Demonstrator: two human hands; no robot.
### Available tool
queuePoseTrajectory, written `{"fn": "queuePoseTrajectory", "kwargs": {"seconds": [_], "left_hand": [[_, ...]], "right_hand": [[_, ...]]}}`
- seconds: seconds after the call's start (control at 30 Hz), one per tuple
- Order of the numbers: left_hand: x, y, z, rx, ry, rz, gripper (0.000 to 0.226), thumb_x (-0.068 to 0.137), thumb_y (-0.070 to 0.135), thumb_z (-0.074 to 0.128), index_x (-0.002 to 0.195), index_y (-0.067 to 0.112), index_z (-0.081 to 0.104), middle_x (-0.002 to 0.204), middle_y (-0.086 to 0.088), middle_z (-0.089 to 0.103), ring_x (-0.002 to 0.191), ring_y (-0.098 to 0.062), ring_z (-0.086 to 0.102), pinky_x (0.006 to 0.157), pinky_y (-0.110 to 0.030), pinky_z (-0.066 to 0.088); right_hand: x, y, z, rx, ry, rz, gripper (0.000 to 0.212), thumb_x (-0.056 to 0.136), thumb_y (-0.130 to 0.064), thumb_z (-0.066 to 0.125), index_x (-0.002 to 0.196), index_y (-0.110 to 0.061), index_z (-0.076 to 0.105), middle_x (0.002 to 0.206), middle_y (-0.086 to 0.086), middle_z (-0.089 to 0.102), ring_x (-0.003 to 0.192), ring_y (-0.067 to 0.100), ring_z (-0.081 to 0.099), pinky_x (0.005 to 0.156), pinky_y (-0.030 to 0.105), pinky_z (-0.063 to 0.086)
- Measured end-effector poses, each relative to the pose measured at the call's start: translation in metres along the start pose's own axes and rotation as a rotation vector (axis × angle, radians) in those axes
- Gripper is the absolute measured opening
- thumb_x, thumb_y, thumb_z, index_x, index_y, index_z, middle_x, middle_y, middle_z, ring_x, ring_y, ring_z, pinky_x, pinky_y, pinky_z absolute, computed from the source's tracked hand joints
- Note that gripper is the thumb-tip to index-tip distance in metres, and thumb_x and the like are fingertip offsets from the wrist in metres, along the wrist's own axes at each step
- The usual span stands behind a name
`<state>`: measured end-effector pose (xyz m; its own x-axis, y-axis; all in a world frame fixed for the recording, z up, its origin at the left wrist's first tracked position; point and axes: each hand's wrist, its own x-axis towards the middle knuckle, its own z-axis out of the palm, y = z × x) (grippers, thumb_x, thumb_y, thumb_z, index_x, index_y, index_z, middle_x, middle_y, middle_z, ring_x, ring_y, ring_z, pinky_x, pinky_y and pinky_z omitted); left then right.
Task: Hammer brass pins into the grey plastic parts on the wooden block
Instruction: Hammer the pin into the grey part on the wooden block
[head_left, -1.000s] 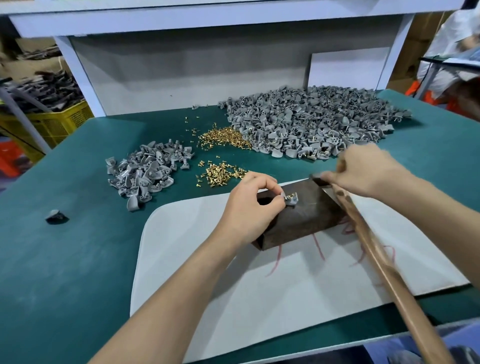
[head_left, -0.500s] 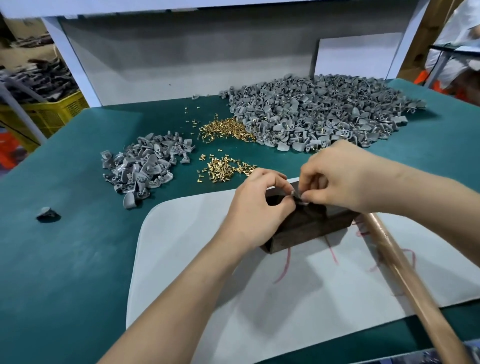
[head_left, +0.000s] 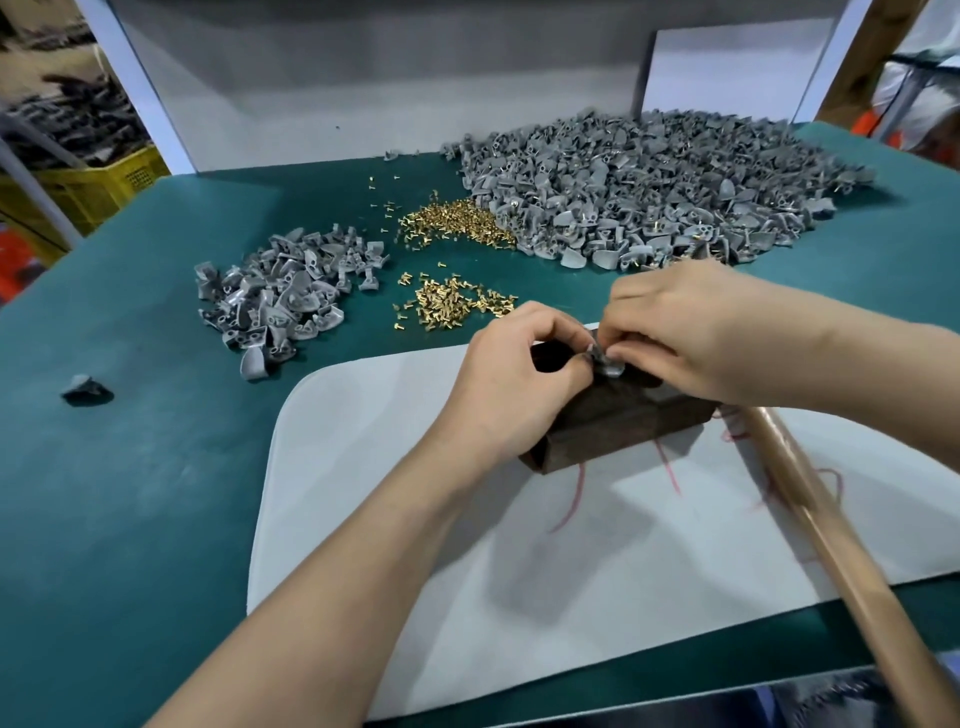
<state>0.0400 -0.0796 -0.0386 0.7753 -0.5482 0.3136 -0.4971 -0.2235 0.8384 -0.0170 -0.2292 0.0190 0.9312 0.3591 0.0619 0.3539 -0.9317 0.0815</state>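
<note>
Just right of the frame's middle, the left hand and the right hand meet over the top of the dark wooden block. Both curl their fingers inward and pinch one small grey plastic part between fingertips and thumbs, right on the block's upper face. The hands cover most of that face, and whether a pin sits in the part cannot be told. A hammer handle comes out from under the right hand and runs to the lower right corner; its head is hidden. The block sits on a white mat with red scribbles, laid on the green table cover. Above the hands, two heaps of brass pins lie between a small pile of grey parts at centre left and a large pile at upper right. A lone dark grey piece lies at far left. A yellow crate stands beyond the table at upper left.
</note>
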Motion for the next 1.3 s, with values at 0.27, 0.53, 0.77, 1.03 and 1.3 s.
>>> {"fn": "queuePoseTrajectory", "kwargs": {"seconds": [0.27, 0.53, 0.77, 1.03, 1.3], "left_hand": [[0.000, 0.001, -0.001, 0.016, -0.004, -0.016, 0.009, 0.078, 0.002, 0.068, 0.079, 0.011, 0.068, 0.091, -0.004, 0.066, 0.088, -0.015, 0.060, 0.086, -0.026, 0.046], [0.001, 0.000, -0.002, 0.036, -0.008, -0.006, 0.011, 0.079, 0.004, 0.069, 0.079, 0.014, 0.066, 0.090, -0.002, 0.065, 0.086, -0.013, 0.059, 0.084, -0.025, 0.045], [0.001, 0.000, -0.002, 0.038, -0.017, -0.016, 0.011, 0.080, 0.005, 0.069, 0.079, 0.016, 0.065, 0.092, -0.002, 0.066, 0.090, -0.016, 0.060, 0.087, -0.029, 0.046], [0.001, -0.001, 0.000, -0.009, -0.007, -0.030, 0.013, 0.078, 0.006, 0.069, 0.074, 0.018, 0.065, 0.088, 0.002, 0.064, 0.086, -0.012, 0.060, 0.084, -0.026, 0.046], [0.002, -0.003, 0.000, -0.093, -0.026, -0.057, 0.010, 0.077, 0.008, 0.072, 0.070, 0.015, 0.070, 0.093, 0.006, 0.066, 0.090, -0.005, 0.060, 0.088, -0.019, 0.044]], "right_hand": [[-0.002, -0.007, -0.002, -0.057, 0.009, 0.025, 0.027, 0.091, -0.025, 0.043, 0.099, -0.010, 0.063, 0.094, 0.004, 0.057, 0.093, 0.028, 0.055, 0.081, 0.036, 0.040], [0.003, -0.014, -0.003, -0.261, -0.031, 0.049, 0.025, 0.095, -0.030, 0.032, 0.104, -0.020, 0.053, 0.104, -0.002, 0.052, 0.101, 0.020, 0.054, 0.083, 0.031, 0.041], [0.007, -0.021, -0.006, -0.306, -0.092, 0.083, 0.019, 0.096, -0.025, 0.038, 0.102, -0.017, 0.054, 0.106, 0.002, 0.055, 0.101, 0.023, 0.055, 0.083, 0.034, 0.043], [0.001, -0.003, -0.009, 0.200, -0.005, 0.253, 0.012, 0.089, -0.019, 0.061, 0.090, -0.013, 0.070, 0.077, -0.004, 0.070, 0.081, 0.013, 0.067, 0.070, 0.012, 0.048], [-0.021, 0.009, 0.006, 0.826, 0.186, 0.431, 0.007, 0.083, -0.007, 0.067, 0.082, -0.011, 0.072, 0.063, 0.004, 0.070, 0.053, 0.011, 0.065, 0.053, 0.013, 0.051]]}}
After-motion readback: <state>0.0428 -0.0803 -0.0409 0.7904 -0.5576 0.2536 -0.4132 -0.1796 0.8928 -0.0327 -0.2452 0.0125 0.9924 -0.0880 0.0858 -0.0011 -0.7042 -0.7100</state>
